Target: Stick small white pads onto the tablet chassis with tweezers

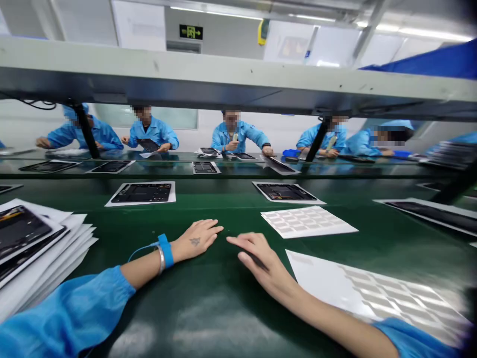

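My left hand lies palm down over the green work surface, fingers stretched out, holding nothing. A blue wrist strap with a thin cord goes round that wrist. Just to the right, my right hand points inward, its index finger extended. Between thumb and fingers it holds a slim dark tool, mostly hidden, its exact kind unclear. Beside this hand lie a white sheet of grey stickers, partly behind my forearm, and a smaller sticker sheet farther back.
At left rises a stack of white sheets with dark device panels. More panels on paper lie across the middle. A grey shelf spans overhead on dark posts. Several people in blue work opposite.
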{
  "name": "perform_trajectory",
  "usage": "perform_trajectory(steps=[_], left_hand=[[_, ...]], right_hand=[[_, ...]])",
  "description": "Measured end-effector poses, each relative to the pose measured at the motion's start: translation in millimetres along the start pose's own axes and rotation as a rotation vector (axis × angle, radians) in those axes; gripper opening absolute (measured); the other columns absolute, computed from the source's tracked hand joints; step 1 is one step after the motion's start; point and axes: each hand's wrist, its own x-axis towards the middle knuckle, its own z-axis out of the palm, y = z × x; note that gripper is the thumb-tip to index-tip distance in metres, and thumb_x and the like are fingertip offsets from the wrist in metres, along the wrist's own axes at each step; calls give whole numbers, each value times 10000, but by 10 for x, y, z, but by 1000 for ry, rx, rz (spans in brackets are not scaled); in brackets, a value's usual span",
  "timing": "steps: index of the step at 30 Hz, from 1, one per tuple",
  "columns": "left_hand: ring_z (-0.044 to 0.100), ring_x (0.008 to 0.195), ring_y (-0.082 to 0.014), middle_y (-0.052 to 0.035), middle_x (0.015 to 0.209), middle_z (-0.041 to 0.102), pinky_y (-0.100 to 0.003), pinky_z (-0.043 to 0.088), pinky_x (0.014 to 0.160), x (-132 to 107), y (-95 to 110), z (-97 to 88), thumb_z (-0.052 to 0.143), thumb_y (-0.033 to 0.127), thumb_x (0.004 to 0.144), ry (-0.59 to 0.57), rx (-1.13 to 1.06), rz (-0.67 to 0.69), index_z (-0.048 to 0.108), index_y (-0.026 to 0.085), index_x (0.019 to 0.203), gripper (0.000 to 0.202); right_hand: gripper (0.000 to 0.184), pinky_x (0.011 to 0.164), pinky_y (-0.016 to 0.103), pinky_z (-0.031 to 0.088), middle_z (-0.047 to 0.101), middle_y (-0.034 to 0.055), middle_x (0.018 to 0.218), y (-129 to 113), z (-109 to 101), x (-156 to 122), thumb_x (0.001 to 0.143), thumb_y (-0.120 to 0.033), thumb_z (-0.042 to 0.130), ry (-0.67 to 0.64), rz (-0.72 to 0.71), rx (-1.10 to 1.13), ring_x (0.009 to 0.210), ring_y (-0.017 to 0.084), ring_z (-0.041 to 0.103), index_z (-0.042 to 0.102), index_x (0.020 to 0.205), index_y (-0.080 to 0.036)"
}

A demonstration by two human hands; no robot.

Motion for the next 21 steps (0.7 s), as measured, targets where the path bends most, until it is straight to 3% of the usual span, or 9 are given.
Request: perform_trajectory(steps=[3,5,6,9,11,14,17,21], left_hand=[[385,1410,-235,-90,1504,442,-437,306,1172,-1,20,3,300,323,1030,3,15,-5,503,227,1415,446],[398,1400,-242,-95,1492,457,-440,323,1158,1,26,-1,316,308,1023,15,9,1,512,226,1406,438],[401,1398,-243,-94,1489,460,-442,330,1152,1,29,-6,321,304,1021,22,6,1,516,230,1401,433],[398,1397,-246,-90,1490,460,-441,343,1138,-1,44,-26,325,300,1022,11,10,-11,519,233,1394,425],[405,1390,-246,-86,1485,466,-434,351,1129,-1,54,-32,331,294,1022,-1,13,-17,525,236,1386,417],[420,1377,-256,-90,1469,482,-439,363,1115,4,59,-19,360,277,1014,15,1,-15,540,239,1370,400],[431,1368,-263,-101,1458,493,-441,365,1112,10,55,4,382,260,1007,36,-8,-8,553,226,1355,389],[448,1352,-264,-98,1447,505,-443,376,1104,4,60,18,400,255,1003,55,-7,-7,564,219,1343,379]], right_hand=[[282,1045,455,399,592,125,1323,277,-121,295,997,-327,458,-57,-71,-321,1298,283,470,649,1187,-244],[280,971,357,462,680,93,1163,563,-254,641,1017,-267,413,-194,163,-558,1129,222,605,607,1217,-234],[298,925,347,483,691,102,1128,728,-332,837,1025,-244,388,-197,241,-611,1058,221,641,583,1248,-216],[277,924,391,483,659,146,1179,1246,-569,1376,1014,-170,394,-172,420,-731,1089,253,628,609,1190,-173],[227,915,428,506,644,123,1185,1558,-677,1616,1001,-246,497,-193,556,-793,1067,242,628,620,1167,-152],[320,881,446,538,619,92,1220,1911,-711,1775,952,-357,607,-242,731,-851,1038,229,631,603,1209,-165],[342,876,448,542,608,98,1239,2122,-640,1796,952,-358,608,-270,838,-885,1046,236,628,590,1235,-167],[334,859,432,551,608,98,1234,2216,-537,1805,950,-337,613,-258,825,-888,1031,230,633,589,1237,-167]])
